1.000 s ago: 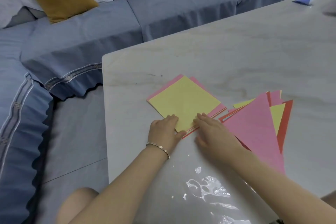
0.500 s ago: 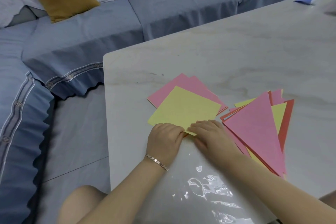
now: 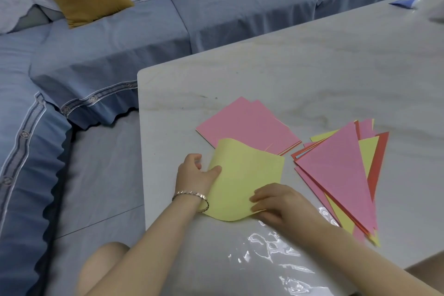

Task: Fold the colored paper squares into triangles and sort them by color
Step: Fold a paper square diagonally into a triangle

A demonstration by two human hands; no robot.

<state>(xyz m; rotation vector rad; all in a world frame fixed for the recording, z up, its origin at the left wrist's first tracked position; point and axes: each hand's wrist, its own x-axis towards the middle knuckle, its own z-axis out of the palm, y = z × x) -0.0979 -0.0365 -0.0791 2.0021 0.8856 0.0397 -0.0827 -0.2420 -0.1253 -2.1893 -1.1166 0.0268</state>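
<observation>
Table (image 3: pixel 288 79) | left hand (image 3: pixel 194 175), right hand (image 3: pixel 281 204) grip yellow sheet (image 3: pixel 245 175) | pink stack (image 3: pixel 247 125) part-hidden

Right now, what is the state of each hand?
Left hand: grips the yellow sheet at its left edge.
Right hand: pinches the sheet's near corner.
</observation>
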